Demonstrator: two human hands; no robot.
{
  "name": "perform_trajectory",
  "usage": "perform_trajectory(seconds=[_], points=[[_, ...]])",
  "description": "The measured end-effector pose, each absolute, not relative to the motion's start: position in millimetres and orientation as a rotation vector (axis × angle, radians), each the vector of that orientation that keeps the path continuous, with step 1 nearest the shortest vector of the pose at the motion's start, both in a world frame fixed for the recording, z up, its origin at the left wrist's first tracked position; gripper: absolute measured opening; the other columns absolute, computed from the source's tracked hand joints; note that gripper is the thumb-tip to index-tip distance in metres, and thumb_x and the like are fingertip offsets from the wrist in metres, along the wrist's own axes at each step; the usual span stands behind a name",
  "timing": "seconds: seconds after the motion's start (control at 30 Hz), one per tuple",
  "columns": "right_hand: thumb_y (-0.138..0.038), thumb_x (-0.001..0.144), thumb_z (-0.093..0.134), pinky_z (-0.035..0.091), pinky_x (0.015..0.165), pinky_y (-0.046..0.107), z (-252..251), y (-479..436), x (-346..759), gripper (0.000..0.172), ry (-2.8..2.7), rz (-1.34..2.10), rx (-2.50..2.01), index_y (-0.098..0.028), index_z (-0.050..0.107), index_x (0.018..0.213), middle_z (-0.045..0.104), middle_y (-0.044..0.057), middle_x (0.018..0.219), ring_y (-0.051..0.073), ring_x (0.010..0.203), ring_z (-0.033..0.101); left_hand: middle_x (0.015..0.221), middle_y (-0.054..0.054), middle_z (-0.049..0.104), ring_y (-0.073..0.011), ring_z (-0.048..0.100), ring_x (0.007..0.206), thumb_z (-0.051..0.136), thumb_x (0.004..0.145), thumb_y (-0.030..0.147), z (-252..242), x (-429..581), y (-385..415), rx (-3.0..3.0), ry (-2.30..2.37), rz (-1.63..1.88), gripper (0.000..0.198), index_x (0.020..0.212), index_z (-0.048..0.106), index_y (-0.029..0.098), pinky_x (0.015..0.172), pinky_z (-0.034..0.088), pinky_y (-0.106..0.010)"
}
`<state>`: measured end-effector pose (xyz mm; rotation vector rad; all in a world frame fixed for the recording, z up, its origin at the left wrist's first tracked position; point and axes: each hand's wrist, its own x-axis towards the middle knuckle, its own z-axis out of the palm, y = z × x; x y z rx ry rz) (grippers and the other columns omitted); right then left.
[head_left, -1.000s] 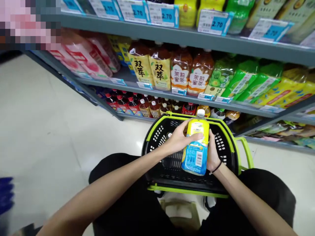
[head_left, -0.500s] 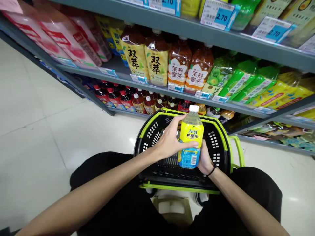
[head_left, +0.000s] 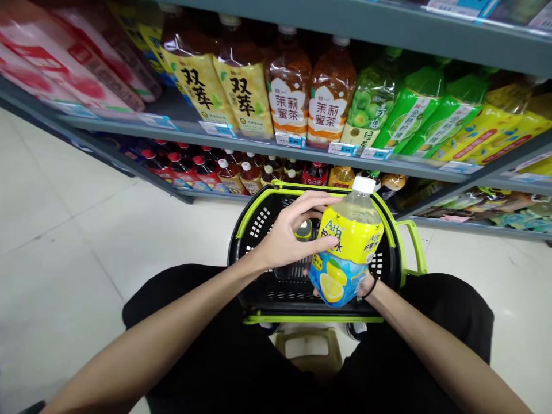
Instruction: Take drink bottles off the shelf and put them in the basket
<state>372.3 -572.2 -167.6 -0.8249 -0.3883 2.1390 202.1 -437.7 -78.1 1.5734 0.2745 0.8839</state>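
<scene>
Over the shopping basket (head_left: 302, 318), I hold a large lemon drink bottle (head_left: 347, 253) with a white cap and a yellow and blue label. It leans with its cap to the right and away from me. My left hand (head_left: 287, 236) curves around its left side, thumb across the label and fingers near the shoulder. Behind and under its lower right side is my right hand (head_left: 366, 284), mostly hidden by the bottle. Inside the black basket, partly behind my left hand, stands a container with a dark round top (head_left: 304, 230).
Ahead, a grey shelf (head_left: 250, 140) carries large tea bottles (head_left: 288, 98) and green-labelled bottles (head_left: 411, 115). Pink bottles (head_left: 64, 57) lean at the left. Smaller red-capped bottles (head_left: 176, 167) fill the bottom level. The basket sits between my knees, above a small stool (head_left: 336, 351).
The bottle has turned, bringing its lemon picture to the front, and now tilts to the right. My view has moved nearer the middle shelf.
</scene>
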Motion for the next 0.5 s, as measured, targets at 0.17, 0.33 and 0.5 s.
perform_trajectory(seconds=[0.17,0.33,0.5], points=[[-0.068,0.077,0.079,0.065,0.062,0.042,-186,-563,353,0.058,-0.277,2.531,-0.199,-0.019,0.07,0.106,0.079,0.014,0.103,0.031,0.074,0.08,0.136,-0.01,0.063,-0.0192,0.066,0.119,0.082,0.092,0.021,-78,205,-444,1.591,0.309,0.845,0.047,0.138,0.074,0.029,0.102,0.06,-0.032],[-0.076,0.078,0.074,0.066,0.062,0.05,-203,-556,347,0.063,-0.323,2.678,-0.031,-0.019,0.065,0.101,0.076,0.016,0.101,0.032,0.077,0.077,0.13,-0.009,0.063,-0.0128,0.064,0.098,0.084,0.09,0.018,-78,203,-447,1.642,0.314,0.865,0.052,0.14,0.073,0.031,0.091,0.061,-0.027],[-0.076,0.068,0.081,0.064,0.053,0.047,-199,-553,354,0.068,-0.452,2.795,0.058,-0.015,0.068,0.095,0.075,0.019,0.093,0.031,0.074,0.074,0.122,-0.008,0.067,-0.0169,0.066,0.104,0.083,0.09,0.016,-77,202,-445,1.696,0.298,0.928,0.045,0.132,0.077,0.029,0.091,0.058,-0.03]])
